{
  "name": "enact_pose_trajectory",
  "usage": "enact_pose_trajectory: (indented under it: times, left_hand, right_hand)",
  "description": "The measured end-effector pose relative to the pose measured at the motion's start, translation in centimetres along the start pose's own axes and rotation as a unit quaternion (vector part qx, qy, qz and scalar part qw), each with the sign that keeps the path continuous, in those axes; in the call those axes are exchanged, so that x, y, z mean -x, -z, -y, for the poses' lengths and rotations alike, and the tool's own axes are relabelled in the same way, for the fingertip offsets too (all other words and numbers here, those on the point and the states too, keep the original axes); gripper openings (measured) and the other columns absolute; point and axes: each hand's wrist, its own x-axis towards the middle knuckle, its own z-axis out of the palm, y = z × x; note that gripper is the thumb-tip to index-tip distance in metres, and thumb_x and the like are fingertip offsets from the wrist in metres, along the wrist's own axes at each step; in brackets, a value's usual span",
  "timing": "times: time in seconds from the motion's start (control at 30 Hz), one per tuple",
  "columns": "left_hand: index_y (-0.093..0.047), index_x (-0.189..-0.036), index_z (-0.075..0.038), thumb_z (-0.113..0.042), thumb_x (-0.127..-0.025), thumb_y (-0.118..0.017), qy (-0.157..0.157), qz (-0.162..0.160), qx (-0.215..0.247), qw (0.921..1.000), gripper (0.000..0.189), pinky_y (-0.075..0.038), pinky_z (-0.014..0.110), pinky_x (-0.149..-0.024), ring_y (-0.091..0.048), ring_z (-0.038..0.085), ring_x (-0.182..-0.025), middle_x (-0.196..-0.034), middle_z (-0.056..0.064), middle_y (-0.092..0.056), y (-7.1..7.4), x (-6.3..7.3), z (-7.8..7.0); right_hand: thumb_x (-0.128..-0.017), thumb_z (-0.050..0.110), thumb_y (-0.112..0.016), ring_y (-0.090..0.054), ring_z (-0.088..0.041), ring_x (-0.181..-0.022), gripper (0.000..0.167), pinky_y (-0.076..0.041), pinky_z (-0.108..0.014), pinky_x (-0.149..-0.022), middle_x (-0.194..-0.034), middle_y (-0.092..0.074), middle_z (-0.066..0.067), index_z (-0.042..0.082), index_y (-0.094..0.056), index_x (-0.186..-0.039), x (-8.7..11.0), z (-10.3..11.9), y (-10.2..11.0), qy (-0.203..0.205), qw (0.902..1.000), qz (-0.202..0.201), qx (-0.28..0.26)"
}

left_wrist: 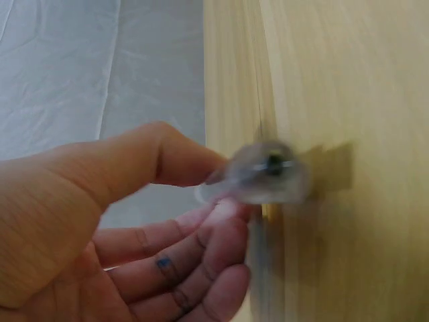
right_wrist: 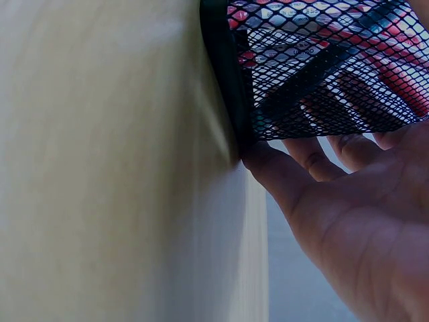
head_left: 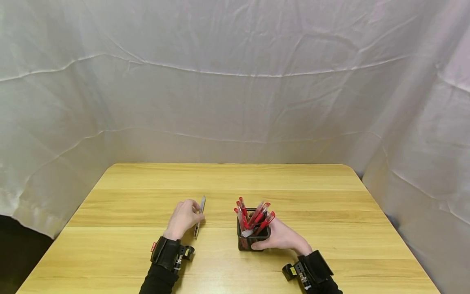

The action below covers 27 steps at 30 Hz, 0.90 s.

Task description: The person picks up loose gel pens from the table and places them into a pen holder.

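Note:
In the head view my left hand (head_left: 184, 218) pinches a slim pen (head_left: 202, 204), grey at its far end, just above or on the table left of centre. The left wrist view shows the thumb and fingertips on the pen's clear, blurred end (left_wrist: 271, 176). My right hand (head_left: 282, 236) grips the side of a black mesh pen holder (head_left: 243, 245) that stands upright. Several red pens (head_left: 262, 212) lean in it, caps up, along with a whitish one (head_left: 247, 233). In the right wrist view fingers lie around the mesh wall (right_wrist: 322, 94).
The light wood table (head_left: 312, 196) spreads out around both hands. Behind it and at both sides hang pale, creased curtains (head_left: 227, 102). Each wrist wears a black strap with a small camera (head_left: 290, 271).

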Motion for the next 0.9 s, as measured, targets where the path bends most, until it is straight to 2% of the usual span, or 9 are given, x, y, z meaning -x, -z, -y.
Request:
enact_pose_trajectory:
  times: [0.17, 0.4, 0.53, 0.7, 0.9]
  left_hand:
    - [-0.068, -0.104, 0.005, -0.01, -0.082, -0.072, -0.014, -0.025, 0.029, 0.9992, 0.028, -0.043, 0.024, -0.051, -0.06, 0.014, -0.058, -0.081, 0.013, -0.072, -0.1, -0.1, 0.1]
    - [-0.069, -0.105, 0.003, -0.012, -0.082, -0.071, -0.025, -0.056, 0.025, 0.9978, 0.027, -0.045, 0.026, -0.051, -0.06, 0.014, -0.058, -0.077, 0.011, -0.071, -0.1, -0.3, -0.1]
    - [-0.069, -0.105, 0.003, -0.012, -0.082, -0.072, -0.034, -0.074, 0.016, 0.9966, 0.027, -0.043, 0.025, -0.05, -0.059, 0.013, -0.057, -0.076, 0.01, -0.072, 0.0, -0.4, -0.4]
    - [-0.07, -0.104, 0.003, -0.013, -0.084, -0.07, -0.055, -0.104, 0.017, 0.9929, 0.026, -0.041, 0.023, -0.048, -0.056, 0.012, -0.054, -0.075, 0.01, -0.072, 0.1, -0.4, -0.8]
    - [-0.069, -0.106, 0.003, -0.012, -0.089, -0.066, -0.073, -0.132, 0.043, 0.9876, 0.024, -0.045, 0.023, -0.049, -0.063, 0.012, -0.058, -0.082, 0.014, -0.076, 0.4, -0.4, -1.4]
  right_hand:
    - [-0.075, 0.025, -0.086, -0.06, -0.026, -0.124, 0.063, -0.044, -0.043, -0.108, -0.13, -0.065, -0.005, 0.014, -0.059, -0.131, 0.0, 0.0, 0.0, 0.002, 1.0, 0.002, 0.0]
    - [-0.075, 0.025, -0.087, -0.059, -0.023, -0.124, 0.063, -0.041, -0.035, -0.107, -0.13, -0.064, -0.002, 0.016, -0.058, -0.131, 0.0, 0.1, 0.1, 0.0, 1.0, 0.002, -0.006]
    - [-0.075, 0.026, -0.086, -0.06, -0.024, -0.123, 0.063, -0.042, -0.035, -0.106, -0.129, -0.064, -0.002, 0.017, -0.058, -0.13, 0.0, 0.0, 0.1, 0.001, 1.0, 0.002, 0.0]
    - [-0.075, 0.026, -0.087, -0.059, -0.024, -0.124, 0.063, -0.042, -0.036, -0.106, -0.129, -0.064, -0.001, 0.017, -0.057, -0.13, -0.1, 0.0, 0.1, 0.001, 1.0, 0.003, -0.002]
    - [-0.075, 0.026, -0.087, -0.058, -0.025, -0.125, 0.064, -0.041, -0.038, -0.107, -0.131, -0.063, -0.001, 0.018, -0.057, -0.131, -0.1, 0.0, 0.1, 0.002, 1.0, 0.0, -0.001]
